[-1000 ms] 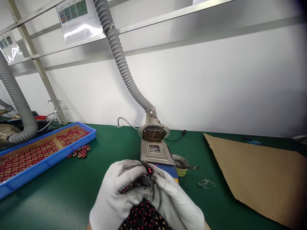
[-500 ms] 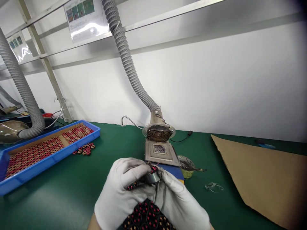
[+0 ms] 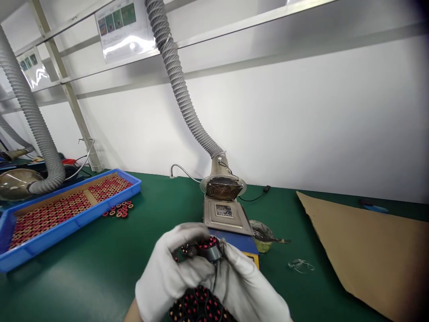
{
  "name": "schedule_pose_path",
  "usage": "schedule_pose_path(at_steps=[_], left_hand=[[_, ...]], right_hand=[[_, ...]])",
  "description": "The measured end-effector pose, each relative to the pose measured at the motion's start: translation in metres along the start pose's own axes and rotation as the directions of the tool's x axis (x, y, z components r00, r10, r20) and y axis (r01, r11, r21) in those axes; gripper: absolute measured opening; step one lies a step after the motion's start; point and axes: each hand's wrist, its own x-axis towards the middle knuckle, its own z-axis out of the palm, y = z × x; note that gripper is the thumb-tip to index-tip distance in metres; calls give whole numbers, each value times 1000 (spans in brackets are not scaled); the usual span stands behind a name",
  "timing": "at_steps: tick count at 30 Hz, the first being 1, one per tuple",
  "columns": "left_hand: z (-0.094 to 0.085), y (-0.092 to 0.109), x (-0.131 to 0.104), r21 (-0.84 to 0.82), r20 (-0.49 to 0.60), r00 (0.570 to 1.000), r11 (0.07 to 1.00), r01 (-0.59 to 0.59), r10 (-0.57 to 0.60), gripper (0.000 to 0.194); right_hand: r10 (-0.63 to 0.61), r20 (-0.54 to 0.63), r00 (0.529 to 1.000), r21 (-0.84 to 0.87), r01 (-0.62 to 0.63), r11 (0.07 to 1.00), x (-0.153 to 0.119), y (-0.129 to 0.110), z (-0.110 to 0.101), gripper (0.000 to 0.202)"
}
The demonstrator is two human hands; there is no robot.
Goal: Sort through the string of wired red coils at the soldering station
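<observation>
Your gloved left hand [image 3: 167, 277] and right hand [image 3: 248, 286] pinch a small coil part [image 3: 207, 248] between them, partly hiding it. A blue tray [image 3: 72, 223] at left holds rows of red coils [image 3: 50, 214].

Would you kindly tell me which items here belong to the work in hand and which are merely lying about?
In hand:
left gloved hand
right gloved hand
small round red-and-black wound coil
cluster of similar coils below the hands

Lying about:
brown cardboard sheet
blue tray of coils
grey ribbed extraction hose
</observation>
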Motion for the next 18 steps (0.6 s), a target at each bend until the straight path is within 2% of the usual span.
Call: schedule_pose_path(at_steps=[2, 5, 8, 9, 10, 11, 13, 15, 18], left_hand=[[2, -2, 0, -50, -10, 998, 997, -60, 60, 13], [0, -10, -3, -90, -127, 989, 992, -84, 72, 12], [-9, -11, -4, -108, -268, 962, 990, -91, 59, 14], [-10, -9, -3, -80, -262, 964, 994, -75, 52, 14], [-11, -6, -2, -33, -208, 977, 998, -57, 48, 14], [-9, -3, -1, 23, -113, 992, 999, -47, 50, 19], [-3, 3, 0, 121, 47, 996, 990, -78, 73, 39], [4, 5, 0, 147, 51, 993, 982, -117, 111, 43], [8, 1, -2, 85, 44, 992, 989, -124, 120, 29]], right_hand=[[-37, -10, 999, -13, 37, 999, 1, 1, 3, 18], [-26, -20, 999, -26, 26, 999, 1, 0, 3, 22], [7, -32, 999, -4, -7, 1000, 0, -5, -1, 27], [15, -30, 999, 7, -14, 1000, 0, -6, -2, 27], [14, -25, 1000, 15, -14, 1000, 0, -6, -3, 26], [7, -18, 1000, 19, -7, 1000, 0, -6, -3, 25], [-23, -15, 1000, 16, 24, 1000, 1, -4, -1, 22], [-56, -24, 998, 0, 56, 998, 2, -2, 3, 19], [-72, -43, 996, -46, 70, 996, 4, 0, 9, 20]])
